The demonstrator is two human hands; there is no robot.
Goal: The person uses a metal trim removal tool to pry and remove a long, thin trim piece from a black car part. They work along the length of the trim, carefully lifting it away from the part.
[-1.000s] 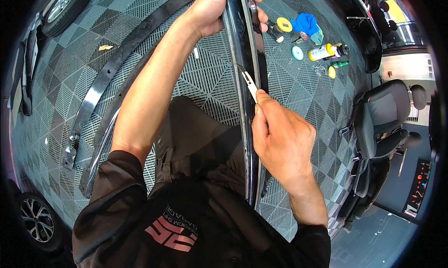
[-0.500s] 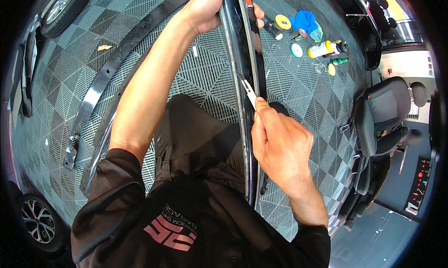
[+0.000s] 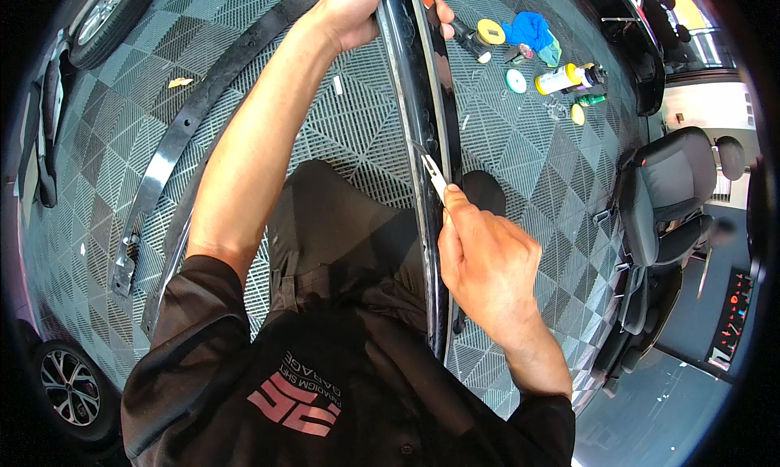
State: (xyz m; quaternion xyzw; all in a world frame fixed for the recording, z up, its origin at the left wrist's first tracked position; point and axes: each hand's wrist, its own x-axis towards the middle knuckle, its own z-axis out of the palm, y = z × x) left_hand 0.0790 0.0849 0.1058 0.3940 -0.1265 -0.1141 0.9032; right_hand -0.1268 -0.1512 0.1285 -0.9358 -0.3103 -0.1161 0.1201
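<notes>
A long, glossy black car trim strip (image 3: 410, 81) stands lengthwise before me, its near end at my lap. My left hand (image 3: 355, 13) is wrapped round its far part, with fingertips showing on the right side of the strip. In my right hand (image 3: 491, 264) is a slim white craft knife (image 3: 435, 178), pinched with the thumb along its handle. The knife's thin tip lies at the strip's surface, about midway along; whether it cuts in, I cannot tell. The right hand's curled fingers are mostly hidden beneath it, close against the strip's right edge.
Curved black trim pieces (image 3: 180, 134) lie on the grey tiled floor at left. Far right are a polisher (image 3: 467, 38), a blue cloth (image 3: 530, 31), a round pad (image 3: 516, 81) and a yellow-capped bottle (image 3: 557, 80). Car seats (image 3: 670, 182) stand at right, wheels (image 3: 71, 388) at left.
My right hand and the knife have shifted slightly toward me along the strip. The strip's far end and my left hand have moved a little to the left.
</notes>
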